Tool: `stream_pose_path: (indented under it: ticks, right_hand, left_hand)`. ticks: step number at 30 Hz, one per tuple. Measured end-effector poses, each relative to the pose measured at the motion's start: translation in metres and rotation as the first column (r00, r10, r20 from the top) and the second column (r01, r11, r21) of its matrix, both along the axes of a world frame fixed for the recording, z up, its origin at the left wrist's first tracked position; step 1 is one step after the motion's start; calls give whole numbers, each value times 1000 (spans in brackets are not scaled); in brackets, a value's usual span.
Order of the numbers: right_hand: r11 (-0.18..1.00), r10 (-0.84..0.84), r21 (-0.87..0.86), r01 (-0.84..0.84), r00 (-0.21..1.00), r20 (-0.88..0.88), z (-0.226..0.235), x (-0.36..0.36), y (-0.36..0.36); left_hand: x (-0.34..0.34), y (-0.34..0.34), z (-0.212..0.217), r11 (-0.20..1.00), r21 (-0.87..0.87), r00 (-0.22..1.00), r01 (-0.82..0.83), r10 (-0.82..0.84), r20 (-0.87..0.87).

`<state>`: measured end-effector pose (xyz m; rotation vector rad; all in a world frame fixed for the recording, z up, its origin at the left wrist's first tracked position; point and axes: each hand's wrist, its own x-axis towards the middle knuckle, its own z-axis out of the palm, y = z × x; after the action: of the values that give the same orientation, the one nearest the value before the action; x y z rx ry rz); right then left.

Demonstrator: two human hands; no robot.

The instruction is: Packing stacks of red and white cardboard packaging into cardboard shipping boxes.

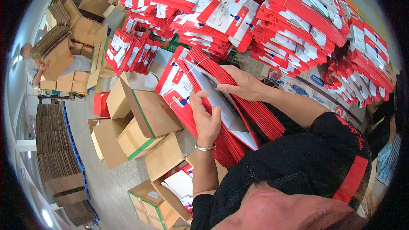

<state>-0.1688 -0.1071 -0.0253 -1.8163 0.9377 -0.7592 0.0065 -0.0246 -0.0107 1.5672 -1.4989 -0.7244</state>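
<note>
In front of my chest is a bundle of flat red-and-white cardboard sleeves (260, 102), with a thin band around its far end. The bundle is spread apart lengthwise, and a white and silvery inside shows in the gap. My right hand (243, 84) is closed over the right-hand part, thumb on the gap side. Wearing a bangle, my left hand (205, 117) curls its fingers at the left-hand part, slightly blurred. Beneath and to the left lie more red-and-white sleeves (177, 98), printed with a dark blue bottle shape.
Tall piles of banded sleeves (294, 30) stand ahead and right. Open brown cartons (155, 115) crowd the left, and one open carton (159, 187) nearby holds sleeves. Farther left, flattened cardboard (57, 145) sits on a blue pallet (76, 153). Another person (36, 68) handles cardboard far left.
</note>
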Motion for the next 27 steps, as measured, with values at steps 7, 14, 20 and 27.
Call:
stream_pose_path:
  ticks: [7, 14, 20, 27]
  right_hand:
    - [999, -18, -41, 19, 1000, 19, -13, 6, -1]
    - [998, -30, -44, 32, 998, 59, -15, 4, -1]
    - [1000, -17, -6, 18, 996, 91, -9, 2, 1]
    - [999, -3, 44, 0, 998, 65, -17, 7, -2]
  left_hand:
    - [-15, -1, 20, 992, 128, 970, -22, -10, 242]
    - [-10, -1, 13, 992, 122, 986, 11, -31, 164]
    - [-8, -2, 11, 999, 2, 960, 33, -32, 277]
    - [-26, -5, 37, 984, 151, 958, -96, 50, 282]
